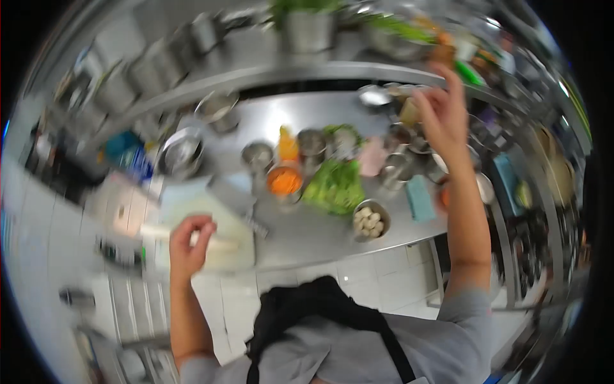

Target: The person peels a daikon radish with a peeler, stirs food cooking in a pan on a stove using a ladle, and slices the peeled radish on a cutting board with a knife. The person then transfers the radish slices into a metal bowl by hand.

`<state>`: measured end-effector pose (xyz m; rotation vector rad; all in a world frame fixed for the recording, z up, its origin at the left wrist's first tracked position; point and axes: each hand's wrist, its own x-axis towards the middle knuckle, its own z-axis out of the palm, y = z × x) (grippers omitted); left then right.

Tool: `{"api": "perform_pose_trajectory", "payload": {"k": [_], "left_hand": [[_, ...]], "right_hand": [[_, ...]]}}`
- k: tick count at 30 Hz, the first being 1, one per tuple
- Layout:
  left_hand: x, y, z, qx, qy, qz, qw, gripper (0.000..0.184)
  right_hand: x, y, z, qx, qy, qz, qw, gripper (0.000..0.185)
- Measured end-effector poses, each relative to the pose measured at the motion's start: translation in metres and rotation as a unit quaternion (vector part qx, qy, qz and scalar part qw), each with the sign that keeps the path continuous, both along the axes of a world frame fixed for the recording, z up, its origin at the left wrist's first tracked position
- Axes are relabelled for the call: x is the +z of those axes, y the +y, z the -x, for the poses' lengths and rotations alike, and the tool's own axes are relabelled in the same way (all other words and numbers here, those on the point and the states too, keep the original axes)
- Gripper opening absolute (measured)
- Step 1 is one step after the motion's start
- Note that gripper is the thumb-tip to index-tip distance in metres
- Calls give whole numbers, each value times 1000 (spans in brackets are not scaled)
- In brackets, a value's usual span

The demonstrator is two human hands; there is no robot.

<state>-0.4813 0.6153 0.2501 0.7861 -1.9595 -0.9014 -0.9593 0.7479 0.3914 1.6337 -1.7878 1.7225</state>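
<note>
Pale stick [224, 244]: I've got it lying across the cutting board [227, 221] at the L side of the steel counter [297, 240], one end past the board's L edge. My L hand [190, 246] is over it, fingers curled, thumb tip close to the index; can't tell from this view if they're clamped on the stick or just above it, pic's blurry.

R hand [444, 121] is up high at the R, arm stretched fwd toward the shelf [256, 77]. Thumb & index look apart, w/ a gap btwn; the index tip is near a brown-orange item [442, 52], contact unclear.

Mid-counter I see an orange bottle [288, 148] just behind a cup of orange shreds [284, 182], w/ leafy greens [336, 185] to their R. Bowl of white chunks [369, 222] sits nr the front edge, teal cloth [420, 198] to its R, pink item [372, 157] behind. A steel bowl [181, 153] is back L, beyond the board. Up on the shelf, a steel pot [309, 31] w/ greenery. Gray sleeves & black apron [320, 301] at the bottom of my view.
</note>
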Motion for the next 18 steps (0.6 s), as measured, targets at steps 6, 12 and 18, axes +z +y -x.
{"api": "perform_pose_trajectory", "payload": {"k": [6,12,18], "left_hand": [[-25,-22,-84,181,-114,-48,976,19],[-76,-65,-120,156,-292,46,943,39],[-125,-131,-124,-4,-490,78,868,73]], "right_hand": [[-168,25,-83,256,-174,-300,902,26],[-254,-17,-175,219,-107,-380,892,25],[-295,-124,-270,170,85,-355,915,50]]}}
